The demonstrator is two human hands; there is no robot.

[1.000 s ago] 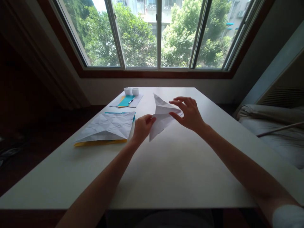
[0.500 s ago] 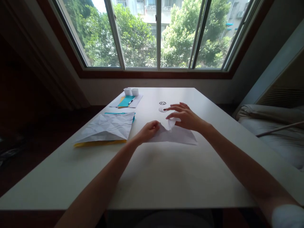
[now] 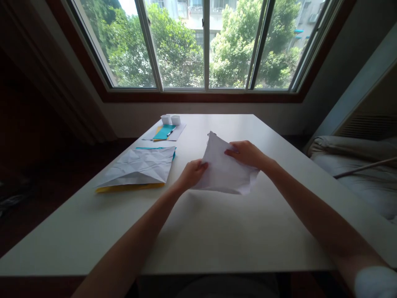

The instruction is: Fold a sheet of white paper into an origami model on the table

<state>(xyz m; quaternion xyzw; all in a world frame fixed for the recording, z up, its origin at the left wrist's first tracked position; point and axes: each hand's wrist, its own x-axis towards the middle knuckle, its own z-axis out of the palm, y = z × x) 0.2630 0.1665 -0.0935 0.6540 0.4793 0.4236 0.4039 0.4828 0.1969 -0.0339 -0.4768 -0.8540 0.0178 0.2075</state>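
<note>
A whitish, softly rounded sleeve (image 3: 376, 282) covers the right arm (image 3: 307, 209) near the right end of the table's (image 3: 235, 236) near edge (its fabric is too blurred to tell). Below it, the right forearm and right hand (image 3: 246, 154) are bare, as are the left forearm (image 3: 136, 238) and left hand (image 3: 191, 172).

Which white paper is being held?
The central sheet, gripped by left hand and right hand; the creased sheet and far white sheet lie leftward, unheld.

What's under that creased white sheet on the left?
Under the creased white sheet, blue paper shows at the far edge and yellow paper at the near edge; the rest is covered.
</note>
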